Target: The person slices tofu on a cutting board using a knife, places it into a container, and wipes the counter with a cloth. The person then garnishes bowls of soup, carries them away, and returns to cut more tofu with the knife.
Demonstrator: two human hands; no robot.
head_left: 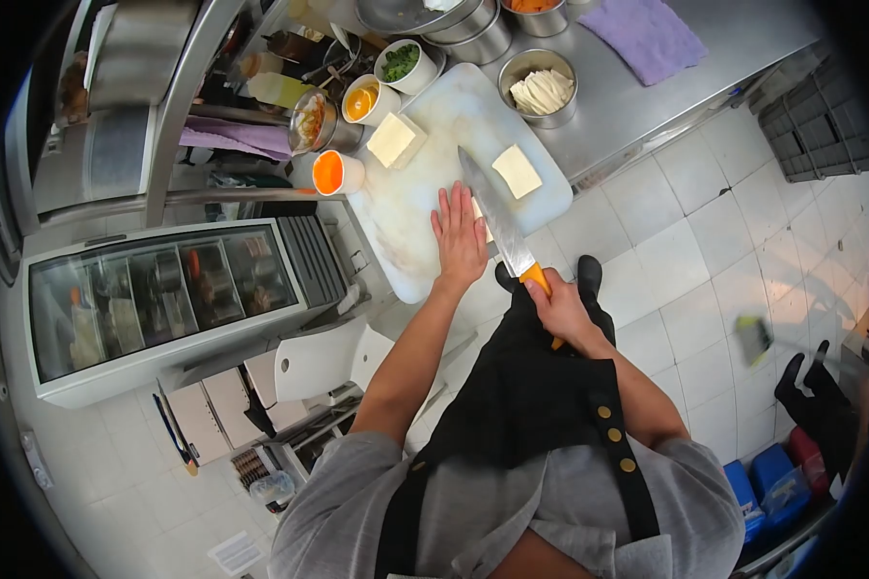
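Observation:
My right hand (562,307) grips the orange handle of a large chef's knife (493,217), its blade pointing away over the white cutting board (434,106). My left hand (462,239) lies flat beside the blade with fingers stretched out. Between hand and blade shows part of a pale slab (482,218), mostly covered by the fingers. To the right of the blade rests a pale square slab (518,171), which looks like cheese or tofu. A thicker pale block (396,141) of similar look sits at the board's left side.
A steel bowl (541,89) of pale strips stands at the board's right corner. Tubs of orange sauce (329,173), orange pieces (361,101) and chopped greens (402,64) line its left. A purple cloth (644,37) lies on the counter. Another person's legs (816,396) show far right.

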